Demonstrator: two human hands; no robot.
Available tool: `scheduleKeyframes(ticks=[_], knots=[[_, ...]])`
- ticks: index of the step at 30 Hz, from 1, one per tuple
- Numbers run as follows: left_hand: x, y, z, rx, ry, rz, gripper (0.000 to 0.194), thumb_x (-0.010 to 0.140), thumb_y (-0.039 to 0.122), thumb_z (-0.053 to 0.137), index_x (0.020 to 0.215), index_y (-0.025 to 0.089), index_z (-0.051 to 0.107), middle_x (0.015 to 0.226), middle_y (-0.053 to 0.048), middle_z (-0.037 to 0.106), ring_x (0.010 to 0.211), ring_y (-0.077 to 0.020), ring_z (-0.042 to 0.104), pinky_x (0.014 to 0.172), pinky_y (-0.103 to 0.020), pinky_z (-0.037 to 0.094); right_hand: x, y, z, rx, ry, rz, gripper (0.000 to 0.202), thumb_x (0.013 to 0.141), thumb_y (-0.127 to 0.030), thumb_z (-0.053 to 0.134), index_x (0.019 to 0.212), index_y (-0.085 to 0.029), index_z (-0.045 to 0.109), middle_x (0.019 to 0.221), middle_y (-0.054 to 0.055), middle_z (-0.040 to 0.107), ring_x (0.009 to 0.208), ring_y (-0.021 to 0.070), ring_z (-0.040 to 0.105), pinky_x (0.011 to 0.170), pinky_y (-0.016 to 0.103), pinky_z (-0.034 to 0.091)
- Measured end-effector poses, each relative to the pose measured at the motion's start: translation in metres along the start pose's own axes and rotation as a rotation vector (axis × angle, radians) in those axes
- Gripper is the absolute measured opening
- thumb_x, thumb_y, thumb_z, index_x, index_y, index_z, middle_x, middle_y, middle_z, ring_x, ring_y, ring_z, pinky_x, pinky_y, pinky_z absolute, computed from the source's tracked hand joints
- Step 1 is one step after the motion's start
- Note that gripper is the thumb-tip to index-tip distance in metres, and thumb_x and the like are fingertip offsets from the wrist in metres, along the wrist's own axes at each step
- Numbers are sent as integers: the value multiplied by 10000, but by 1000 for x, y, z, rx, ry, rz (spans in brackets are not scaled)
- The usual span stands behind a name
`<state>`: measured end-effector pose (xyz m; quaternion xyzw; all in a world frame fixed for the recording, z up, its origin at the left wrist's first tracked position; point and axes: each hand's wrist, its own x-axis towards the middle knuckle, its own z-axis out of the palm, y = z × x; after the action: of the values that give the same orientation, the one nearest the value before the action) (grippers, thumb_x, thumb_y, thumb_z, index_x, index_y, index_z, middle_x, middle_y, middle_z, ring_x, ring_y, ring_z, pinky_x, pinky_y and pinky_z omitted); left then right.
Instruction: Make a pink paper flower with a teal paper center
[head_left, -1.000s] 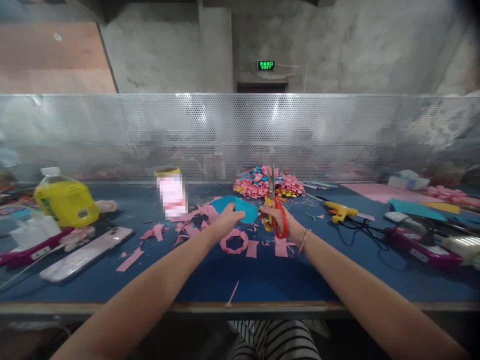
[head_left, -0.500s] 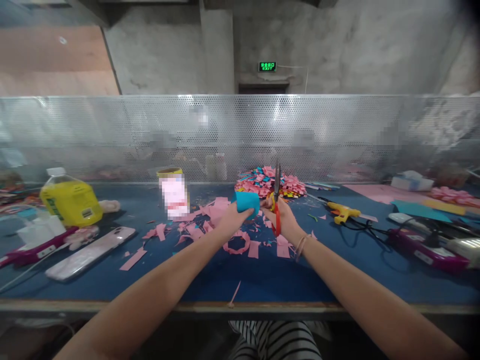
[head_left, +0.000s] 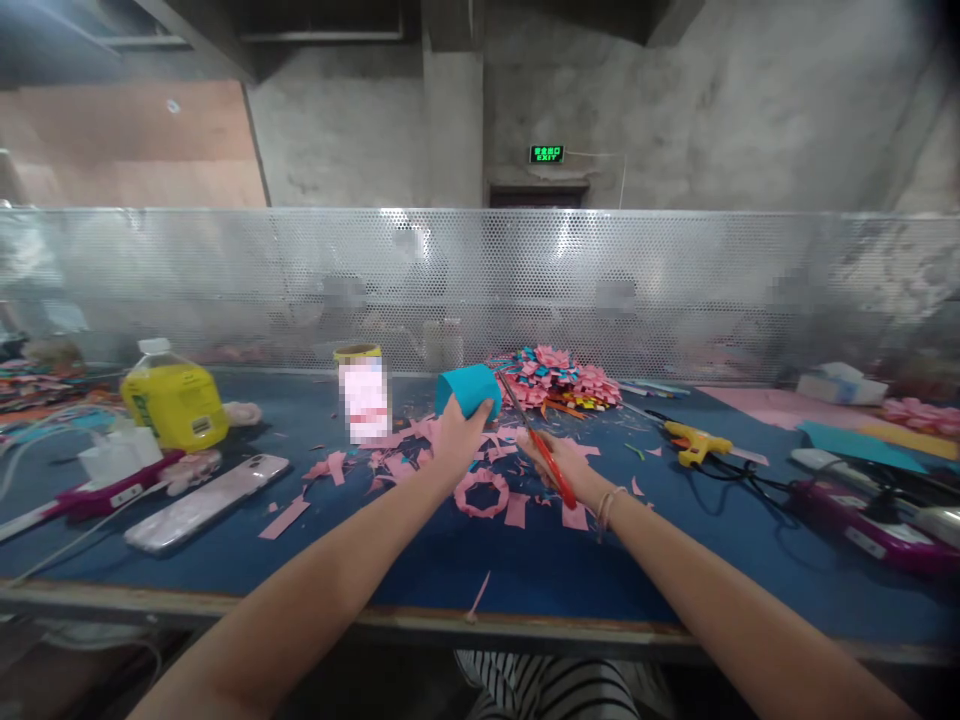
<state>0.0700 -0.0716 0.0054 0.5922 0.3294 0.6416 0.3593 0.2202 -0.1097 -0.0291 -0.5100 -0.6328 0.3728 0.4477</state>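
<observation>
Pinched in my left hand (head_left: 463, 430) is a piece of blue paper (head_left: 471, 388), bent into a curve and raised above the table. My right hand (head_left: 559, 462) grips red-handled scissors (head_left: 551, 468), whose blades point up and left, close to the right edge of the blue paper. Whether the blades touch the paper I cannot tell. Beneath my hands lie pink paper scraps (head_left: 401, 455) and a pink paper ring (head_left: 481, 494). Behind the scissors rises a heap of pink and blue paper pieces (head_left: 555, 375).
On the left are a jug of yellow liquid (head_left: 176, 400), a phone (head_left: 206, 502) and a purple power strip (head_left: 120, 490). A yellow-rimmed container (head_left: 358, 352) stands further back. At right lie a yellow glue gun (head_left: 697, 443), cables and another purple power strip (head_left: 870, 520). A perforated metal screen (head_left: 285, 290) closes the back.
The scissors have swung from upright to slanting left, and their blades are now near the blue paper. My left hand has tilted the paper and moved it slightly left. The view has shifted a little.
</observation>
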Motion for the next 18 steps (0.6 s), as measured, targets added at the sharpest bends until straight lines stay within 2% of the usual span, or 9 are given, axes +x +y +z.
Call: scheduleKeyframes(ticks=[2, 6, 13, 18], knots=[[-4, 3, 2, 55, 12, 34, 231, 683, 318, 585, 855, 166, 567, 845, -51, 611, 709, -148, 568, 645, -300, 501, -2, -1, 3, 0, -15, 2, 328, 675, -494, 558, 767, -195, 460, 438, -88, 366, 374, 64, 365, 376, 195, 314], [-11, 9, 7, 42, -67, 65, 167, 709, 311, 552, 782, 162, 565, 771, -35, 613, 662, -134, 556, 649, -289, 489, -5, -5, 7, 22, -38, 16, 363, 690, -537, 522, 785, -195, 446, 423, -92, 372, 339, 70, 387, 352, 200, 348], [-10, 0, 5, 77, -67, 67, 250, 680, 321, 591, 872, 162, 568, 856, -54, 621, 763, -167, 571, 741, -331, 469, -5, -8, 8, 19, -15, 22, 367, 688, -550, 523, 742, -197, 436, 413, -90, 375, 307, 71, 391, 312, 194, 353], [-6, -3, 5, 15, -41, 30, 331, 636, 285, 634, 928, 155, 549, 890, -64, 624, 787, -170, 574, 763, -338, 463, -8, -12, 7, 4, -8, 45, 362, 710, -549, 499, 694, -195, 424, 400, -92, 344, 281, 59, 360, 291, 191, 351]])
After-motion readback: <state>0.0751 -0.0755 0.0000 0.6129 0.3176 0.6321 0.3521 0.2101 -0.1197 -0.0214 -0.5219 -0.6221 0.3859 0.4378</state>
